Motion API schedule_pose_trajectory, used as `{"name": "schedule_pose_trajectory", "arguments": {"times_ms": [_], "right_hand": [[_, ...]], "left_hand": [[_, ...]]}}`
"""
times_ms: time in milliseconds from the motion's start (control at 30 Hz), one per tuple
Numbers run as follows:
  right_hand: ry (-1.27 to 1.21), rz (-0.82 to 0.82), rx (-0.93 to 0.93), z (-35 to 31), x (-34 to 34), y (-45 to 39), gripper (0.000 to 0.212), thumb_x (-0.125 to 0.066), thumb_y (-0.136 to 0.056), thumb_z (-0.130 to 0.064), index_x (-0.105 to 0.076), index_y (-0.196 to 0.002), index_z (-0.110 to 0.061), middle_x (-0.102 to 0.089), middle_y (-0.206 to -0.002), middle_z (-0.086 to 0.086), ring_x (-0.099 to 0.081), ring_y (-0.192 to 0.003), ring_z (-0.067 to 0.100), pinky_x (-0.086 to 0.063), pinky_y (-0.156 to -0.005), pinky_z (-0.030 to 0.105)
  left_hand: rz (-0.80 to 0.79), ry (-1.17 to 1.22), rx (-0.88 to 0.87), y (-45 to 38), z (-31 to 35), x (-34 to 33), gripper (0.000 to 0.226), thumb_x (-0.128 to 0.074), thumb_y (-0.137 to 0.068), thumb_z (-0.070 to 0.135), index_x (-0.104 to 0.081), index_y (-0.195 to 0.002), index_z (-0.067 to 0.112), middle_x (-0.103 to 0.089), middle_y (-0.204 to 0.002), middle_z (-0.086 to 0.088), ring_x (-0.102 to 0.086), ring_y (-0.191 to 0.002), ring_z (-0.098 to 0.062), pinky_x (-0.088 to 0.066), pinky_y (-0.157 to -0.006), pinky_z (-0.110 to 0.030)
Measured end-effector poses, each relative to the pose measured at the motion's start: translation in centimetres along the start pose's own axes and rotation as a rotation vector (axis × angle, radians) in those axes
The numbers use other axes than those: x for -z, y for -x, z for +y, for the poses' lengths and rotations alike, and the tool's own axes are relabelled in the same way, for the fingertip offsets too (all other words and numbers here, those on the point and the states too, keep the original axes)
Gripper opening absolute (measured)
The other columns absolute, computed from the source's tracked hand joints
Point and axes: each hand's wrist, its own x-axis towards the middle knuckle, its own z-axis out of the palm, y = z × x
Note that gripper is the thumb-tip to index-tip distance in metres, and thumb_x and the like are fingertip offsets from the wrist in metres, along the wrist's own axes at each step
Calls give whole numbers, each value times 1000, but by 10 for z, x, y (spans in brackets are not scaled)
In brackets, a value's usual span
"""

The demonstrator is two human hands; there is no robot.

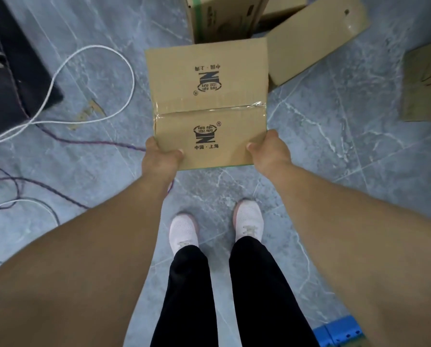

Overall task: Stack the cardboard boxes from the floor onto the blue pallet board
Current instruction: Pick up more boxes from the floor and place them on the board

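Both the left hand (160, 155) and right hand (267, 149) pinch the taped cardboard box (207, 103) by its near corners, apparently off the floor; it could tip forward, or feet snag the cables (94, 78), before reaching the blue pallet board (339, 333).

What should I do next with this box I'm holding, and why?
Probably turn right and carry the taped box toward the blue pallet board. Both the left hand and right hand already hold its near corners, and the pallet's edge shows behind your right side.

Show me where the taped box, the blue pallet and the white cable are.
taped box (207, 96): head view, top flap.
blue pallet (339, 331): head view, visible corner.
white cable (124, 58): head view, top of loop.
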Motion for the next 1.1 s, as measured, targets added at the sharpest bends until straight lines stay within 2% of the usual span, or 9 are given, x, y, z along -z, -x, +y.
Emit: {"name": "schedule_pose_trajectory", "arguments": {"times_ms": [167, 333, 500, 667, 733, 867, 1033, 1100], "right_hand": [[-45, -5, 25, -4, 34, 47, 36, -50, -92, -22, -41, -121, -3, -57, -120, 18, -54, -110, 35, -42, -84, 36], [-140, 5, -12, -3, 82, 114, 35, -49, -90, -18, -42, -123, -5, -55, -122, 17, -53, -111, 33, -39, -82, 32], [-261, 50, -50, 9, 132, 188, 34, -48, -91, -22, -42, -122, -8, -57, -117, 15, -54, -101, 30, -35, -73, 29], [-391, 86, -54, 28, 175, 260, 36, -48, -91, -22, -40, -125, -11, -57, -114, 10, -48, -86, 25, -35, -65, 28], [-430, 120, -65, 38, 190, 288, 36, -46, -91, -20, -40, -126, -13, -57, -113, 9, -48, -85, 24, -34, -60, 28], [-529, 197, -82, 57, 210, 335, 34, -44, -92, -18, -41, -125, -13, -57, -116, 12, -53, -97, 29, -37, -72, 29], [-657, 331, -134, 83, 225, 388, 30, -46, -91, -18, -44, -121, -12, -58, -119, 12, -54, -105, 31, -37, -77, 31], [-704, 393, -165, 97, 228, 409, 28, -46, -92, -18, -45, -119, -12, -59, -117, 11, -55, -99, 29, -35, -72, 30]], "left_hand": [[-10, 9, -7, 49, 22, 29, 48, -63, -82, 17, -42, -126, 19, -52, -102, 2, -51, -94, -19, -47, -93, -37], [-29, 11, -62, 119, 49, 60, 42, -64, -81, 15, -44, -118, 18, -54, -100, 2, -53, -94, -19, -45, -94, -34], [-48, 11, -108, 200, 77, 81, 38, -64, -82, 16, -44, -115, 21, -52, -91, 5, -51, -89, -18, -39, -79, -27], [-94, 2, -180, 277, 102, 98, 47, -63, -83, 14, -42, -125, 13, -53, -102, 2, -51, -95, -18, -39, -84, -26], [-105, -13, -225, 305, 111, 104, 47, -64, -82, 13, -43, -125, 13, -54, -105, 1, -52, -96, -18, -40, -85, -26], [-151, -97, -330, 344, 130, 112, 46, -65, -82, 13, -45, -123, 11, -55, -107, -3, -51, -94, -19, -41, -87, -27], [-221, -221, -487, 388, 152, 112, 51, -68, -80, 14, -44, -125, 8, -58, -120, -11, -55, -105, -26, -43, -93, -32], [-260, -277, -562, 408, 159, 108, 52, -67, -80, 13, -44, -126, 7, -57, -123, -13, -55, -110, -29, -43, -96, -34]]}}
